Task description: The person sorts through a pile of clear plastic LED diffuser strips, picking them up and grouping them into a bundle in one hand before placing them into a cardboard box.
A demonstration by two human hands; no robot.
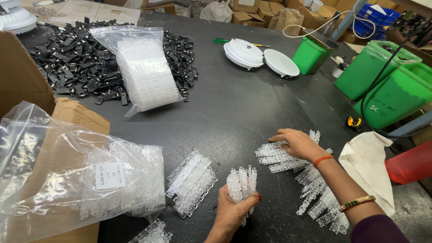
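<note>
My left hand (pixel 231 209) grips an upright bundle of clear plastic strips (pixel 241 182) near the table's front edge. My right hand (pixel 298 143) lies palm down on loose clear plastic strips (pixel 274 155) spread over the dark table (pixel 238 105). More clear strips (pixel 321 204) trail under my right forearm. A neat stack of clear strips (pixel 191 182) lies just left of my left hand.
A clear bag of strips (pixel 85 175) rests on a cardboard box (pixel 20 76) at left. A second clear bag (pixel 146 67) lies over a heap of black clips (pixel 72 67). Two white round housings (pixel 261 56), green bins (pixel 387 81), a white cloth (pixel 366 164) stand right.
</note>
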